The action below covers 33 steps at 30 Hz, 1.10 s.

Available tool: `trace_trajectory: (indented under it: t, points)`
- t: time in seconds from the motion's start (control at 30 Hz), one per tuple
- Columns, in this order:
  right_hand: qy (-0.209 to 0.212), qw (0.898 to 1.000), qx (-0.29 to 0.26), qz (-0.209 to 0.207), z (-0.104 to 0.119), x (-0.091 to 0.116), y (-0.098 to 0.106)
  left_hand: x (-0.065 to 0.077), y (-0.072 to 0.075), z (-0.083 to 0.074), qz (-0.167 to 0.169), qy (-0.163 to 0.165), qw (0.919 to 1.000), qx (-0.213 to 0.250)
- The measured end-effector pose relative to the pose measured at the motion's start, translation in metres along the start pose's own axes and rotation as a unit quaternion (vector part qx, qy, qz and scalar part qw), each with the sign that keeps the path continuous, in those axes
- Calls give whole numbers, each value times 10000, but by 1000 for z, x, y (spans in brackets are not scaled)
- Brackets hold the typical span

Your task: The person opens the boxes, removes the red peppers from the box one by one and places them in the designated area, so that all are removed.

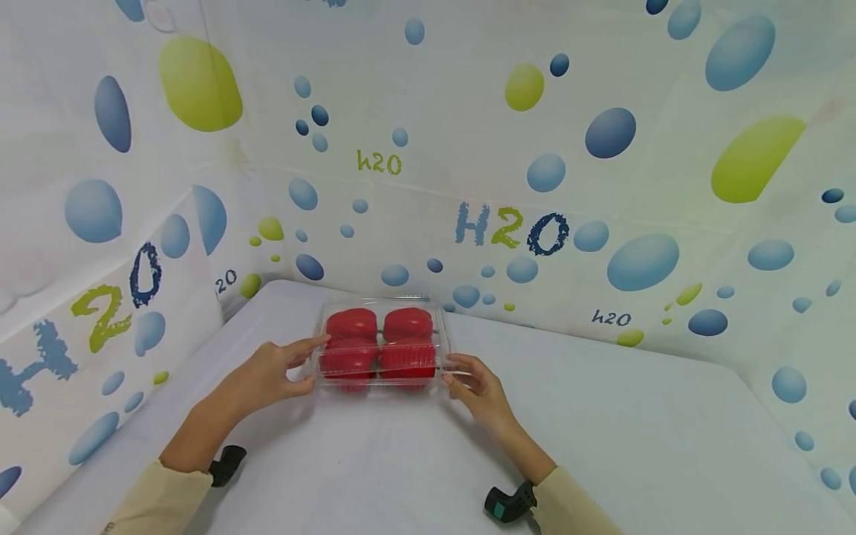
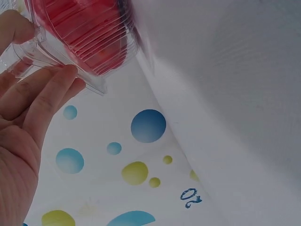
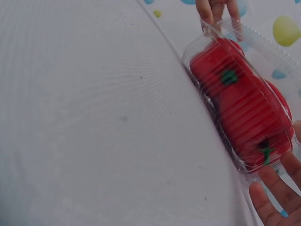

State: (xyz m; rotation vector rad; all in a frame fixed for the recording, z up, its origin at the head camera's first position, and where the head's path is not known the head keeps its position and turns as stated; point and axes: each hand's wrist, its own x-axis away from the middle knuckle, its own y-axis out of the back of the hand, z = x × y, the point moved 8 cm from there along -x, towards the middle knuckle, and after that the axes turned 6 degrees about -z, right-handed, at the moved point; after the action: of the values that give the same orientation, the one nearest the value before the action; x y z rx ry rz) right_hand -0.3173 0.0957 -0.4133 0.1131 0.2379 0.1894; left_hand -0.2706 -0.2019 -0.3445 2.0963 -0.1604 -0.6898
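Observation:
A clear plastic clamshell container (image 1: 383,379) with ribbed walls rests on the white table. Inside it are several red tomatoes (image 1: 409,325), and green star-shaped stems show in the right wrist view. My left hand (image 1: 257,379) is at the container's left end; in the left wrist view its fingers (image 2: 49,96) pinch the clear rim. At the opposite end, the thumb and bent fingers of my right hand (image 1: 483,390) hold the right corner. A clear panel (image 3: 268,40) rises above the tomatoes in the right wrist view; whether the lid is fully closed I cannot tell.
White table cloth (image 1: 602,438) spreads in front and to the right. Behind and to the left stands a white backdrop (image 1: 435,148) printed with blue and green spots and H2O lettering. A dark wrist device (image 1: 510,504) sits by the right sleeve, another (image 1: 227,465) by the left.

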Motion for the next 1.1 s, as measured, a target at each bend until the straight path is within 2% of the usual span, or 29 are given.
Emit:
trace_trajectory:
  t: [0.13,0.33,0.47,0.77,1.1]
  points:
    - [41,10000,-28,-20,0,0,0,0,2,0,-99,-39,9998,-180]
    - [-26,10000,-26,-26,0,1,0,0,6,8,-381,332,9986,-164]
    - [-17,10000,-8,-17,0,1,0,1,7,11,-496,378,9980,-115]
    - [-41,10000,11,-55,-2,1,1,1,6,14,-510,470,9975,-139]
    - [-4,10000,31,-56,1,1,0,3,8,16,-772,643,9941,-413]
